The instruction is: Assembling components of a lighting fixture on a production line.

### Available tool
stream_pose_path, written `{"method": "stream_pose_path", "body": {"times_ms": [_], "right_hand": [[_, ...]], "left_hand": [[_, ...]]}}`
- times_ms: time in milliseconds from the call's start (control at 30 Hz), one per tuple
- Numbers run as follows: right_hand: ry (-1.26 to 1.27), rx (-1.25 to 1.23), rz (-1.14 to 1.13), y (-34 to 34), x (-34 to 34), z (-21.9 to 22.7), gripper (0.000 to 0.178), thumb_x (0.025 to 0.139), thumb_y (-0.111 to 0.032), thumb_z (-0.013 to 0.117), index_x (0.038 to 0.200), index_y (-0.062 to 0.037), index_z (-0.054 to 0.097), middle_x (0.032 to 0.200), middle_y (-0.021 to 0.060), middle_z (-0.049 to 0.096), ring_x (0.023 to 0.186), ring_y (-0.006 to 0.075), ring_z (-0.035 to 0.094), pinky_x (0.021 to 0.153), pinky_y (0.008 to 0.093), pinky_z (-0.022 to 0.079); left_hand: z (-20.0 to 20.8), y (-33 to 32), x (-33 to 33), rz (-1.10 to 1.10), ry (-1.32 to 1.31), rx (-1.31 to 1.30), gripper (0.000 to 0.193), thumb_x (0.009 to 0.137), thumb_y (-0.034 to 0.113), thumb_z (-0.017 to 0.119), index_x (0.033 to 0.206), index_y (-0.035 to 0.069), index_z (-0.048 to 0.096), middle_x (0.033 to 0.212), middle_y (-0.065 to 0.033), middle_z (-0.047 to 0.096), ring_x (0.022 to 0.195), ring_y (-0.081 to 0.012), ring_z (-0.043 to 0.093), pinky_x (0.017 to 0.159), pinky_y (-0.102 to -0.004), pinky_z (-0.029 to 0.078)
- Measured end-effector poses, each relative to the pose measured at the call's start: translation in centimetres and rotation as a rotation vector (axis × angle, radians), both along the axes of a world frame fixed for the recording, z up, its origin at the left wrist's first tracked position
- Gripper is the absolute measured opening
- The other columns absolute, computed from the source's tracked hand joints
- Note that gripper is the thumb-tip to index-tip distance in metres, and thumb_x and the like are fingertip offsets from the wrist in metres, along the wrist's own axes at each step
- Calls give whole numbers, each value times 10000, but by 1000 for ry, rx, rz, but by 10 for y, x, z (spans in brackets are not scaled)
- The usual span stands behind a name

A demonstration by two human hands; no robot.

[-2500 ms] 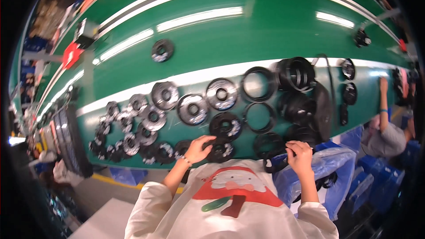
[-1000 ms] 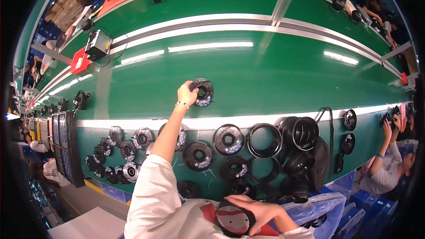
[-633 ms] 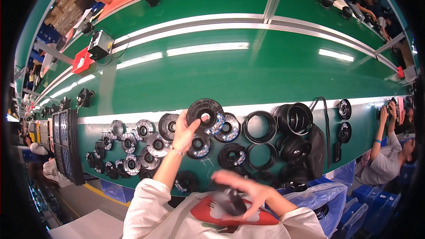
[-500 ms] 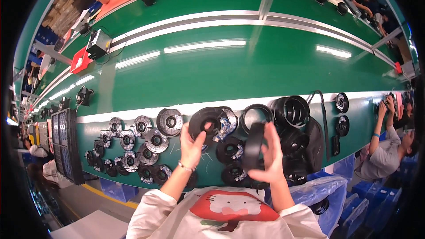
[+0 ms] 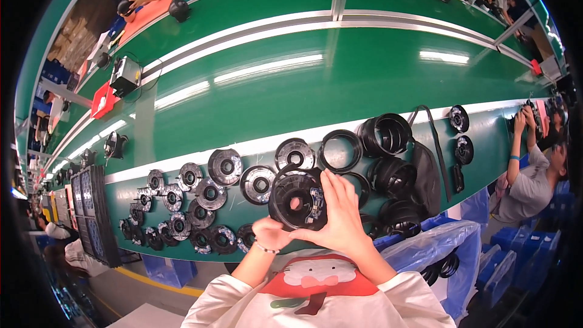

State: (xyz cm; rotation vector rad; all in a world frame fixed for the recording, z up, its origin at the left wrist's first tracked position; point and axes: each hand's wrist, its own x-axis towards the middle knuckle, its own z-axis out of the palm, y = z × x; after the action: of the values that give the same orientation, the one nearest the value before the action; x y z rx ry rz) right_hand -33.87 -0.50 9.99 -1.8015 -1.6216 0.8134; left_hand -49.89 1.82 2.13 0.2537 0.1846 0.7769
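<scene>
Both my hands hold a black round housing [image 5: 280, 199] over the near edge of the green bench. A curved circuit board [image 5: 316, 205] shows inside its right side, and a hole lies at its middle. My left hand [image 5: 271, 234] grips the lower left rim, with some fingers hidden behind the part. My right hand [image 5: 341, 214] wraps the right rim, fingers long along its side and thumb below. Just behind the housing lie a disc with a central hole [image 5: 295, 155] and a second such disc [image 5: 257, 184]. An open black ring [image 5: 340, 150] rests to their right.
Several round parts with boards [image 5: 211, 193] spread leftward. Stacked black rings [image 5: 388, 136] and a dark cloth-like piece [image 5: 426, 176] stand at right. A lined blue bin [image 5: 452, 255] is below right. Black trays [image 5: 91, 206] stack at far left. Co-workers sit across and at right.
The separate black ring from my right hand and the board-bearing disc from my left are now together as one piece, held by both hands. My view has shifted slightly.
</scene>
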Motion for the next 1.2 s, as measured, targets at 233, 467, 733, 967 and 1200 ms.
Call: {"method": "stream_pose_path", "body": {"times_ms": [233,467,733,967,1200], "right_hand": [[40,47,118,9,19,-15,1117,453,-414,799,1299,2,199,1286,237,243,1213,423,218,991,477,230],[282,4,82,20,12,-27,1141,456,-318,816,1329,-5,152,1323,224,215,1241,348,229,1012,409,227],[552,206,-110,12,23,-42,1163,453,-270,832,1330,-4,115,1287,216,237,1209,327,278,990,402,260],[216,199,-33,8,-2,-23,1210,413,-339,835,1332,6,126,1334,230,193,1222,381,229,993,455,234],[138,150,72,11,-9,-15,1170,415,-341,823,1335,-42,165,1325,223,188,1197,414,225,965,493,233]], "left_hand": [[16,18,8,-9,148,-163,748,807,637,269,1310,85,288,1318,-131,338,1198,-298,345,982,-481,295],[2,15,6,-67,308,-51,587,853,435,442,1293,74,299,1285,-94,379,1183,-230,371,986,-405,309],[-1,21,16,93,308,-101,466,877,345,435,1243,65,369,1175,-94,487,1098,-221,454,940,-396,350],[-9,13,9,-22,299,-79,525,869,321,449,1294,52,298,1282,-129,379,1174,-273,381,963,-439,337],[-1,32,5,16,152,-232,615,858,515,279,1231,43,409,1208,-144,468,1087,-276,474,937,-416,369]]}}
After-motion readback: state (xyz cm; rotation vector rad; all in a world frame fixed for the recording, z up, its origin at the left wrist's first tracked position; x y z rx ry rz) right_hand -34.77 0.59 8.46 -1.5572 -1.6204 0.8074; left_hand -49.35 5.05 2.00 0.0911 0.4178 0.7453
